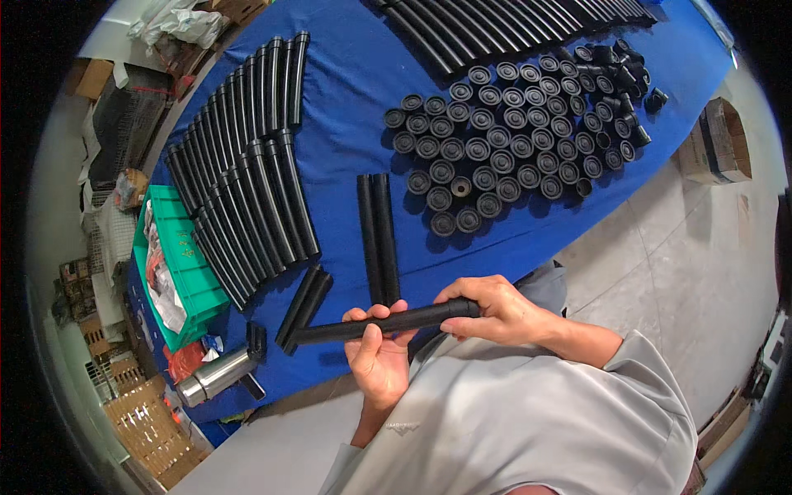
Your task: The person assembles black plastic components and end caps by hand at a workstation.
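Yellow characters (185, 242) mark the green crate (200, 285); small lettering (403, 426) marks the grey shirt (536, 412).

Light grey shirt (544, 412), loose, creased fabric; wide right sleeve (656, 375) stops around elbow, hem seam visible; small peaked graphic (403, 427) plus tiny lettering on front; left hand (381, 363), right hand (502, 312) bare

I hold one black tube (425, 317). Nearby I count two loose tubes (367, 239), two more (299, 312), one steel flask (219, 376), one green crate (191, 276) and upwards of fifty round caps (497, 137), some overlapping. Two left-hand rows of tubes (268, 206) and one far group (462, 33) are packed too tightly for me to number.
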Action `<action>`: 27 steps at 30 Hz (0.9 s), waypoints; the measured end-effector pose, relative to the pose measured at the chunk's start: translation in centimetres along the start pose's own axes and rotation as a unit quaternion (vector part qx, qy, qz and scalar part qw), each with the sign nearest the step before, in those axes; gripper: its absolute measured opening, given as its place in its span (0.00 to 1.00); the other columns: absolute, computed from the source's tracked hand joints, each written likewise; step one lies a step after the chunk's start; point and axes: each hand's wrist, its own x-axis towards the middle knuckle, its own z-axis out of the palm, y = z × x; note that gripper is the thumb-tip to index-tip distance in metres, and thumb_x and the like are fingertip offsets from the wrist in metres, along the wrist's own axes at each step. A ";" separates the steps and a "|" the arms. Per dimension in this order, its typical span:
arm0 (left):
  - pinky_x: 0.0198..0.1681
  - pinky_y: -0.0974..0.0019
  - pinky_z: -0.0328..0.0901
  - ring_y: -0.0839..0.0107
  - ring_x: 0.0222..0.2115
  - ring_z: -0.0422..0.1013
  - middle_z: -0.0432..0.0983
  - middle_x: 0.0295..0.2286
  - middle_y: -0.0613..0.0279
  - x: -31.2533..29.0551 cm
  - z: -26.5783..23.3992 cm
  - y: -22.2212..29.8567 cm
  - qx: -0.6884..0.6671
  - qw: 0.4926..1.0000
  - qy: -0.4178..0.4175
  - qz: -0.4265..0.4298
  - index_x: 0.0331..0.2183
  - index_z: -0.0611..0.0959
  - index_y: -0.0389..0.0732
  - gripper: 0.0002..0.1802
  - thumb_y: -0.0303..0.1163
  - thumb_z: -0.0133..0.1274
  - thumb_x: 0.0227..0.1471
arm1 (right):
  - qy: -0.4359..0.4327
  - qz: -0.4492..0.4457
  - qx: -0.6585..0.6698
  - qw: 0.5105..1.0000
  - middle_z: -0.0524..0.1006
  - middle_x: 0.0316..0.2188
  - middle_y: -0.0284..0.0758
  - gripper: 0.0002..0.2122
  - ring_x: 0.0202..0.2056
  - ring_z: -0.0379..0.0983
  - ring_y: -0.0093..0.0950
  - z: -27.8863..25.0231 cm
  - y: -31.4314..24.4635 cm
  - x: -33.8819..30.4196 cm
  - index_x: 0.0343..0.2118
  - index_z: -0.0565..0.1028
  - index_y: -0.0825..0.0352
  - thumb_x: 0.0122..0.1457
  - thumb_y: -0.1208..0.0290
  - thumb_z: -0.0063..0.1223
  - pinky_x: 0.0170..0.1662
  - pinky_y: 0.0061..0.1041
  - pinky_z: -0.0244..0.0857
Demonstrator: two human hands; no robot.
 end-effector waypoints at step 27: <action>0.48 0.42 0.72 0.53 0.49 0.72 0.75 0.43 0.53 1.0 -0.4 0.1 -0.002 0.999 -0.044 0.003 0.45 0.72 0.44 0.17 0.22 0.54 0.54 | 0.050 -0.150 -0.115 0.981 0.75 0.34 0.43 0.15 0.35 0.74 0.41 -0.3 0.8 -0.2 0.44 0.73 0.72 0.54 0.72 0.60 0.34 0.34 0.68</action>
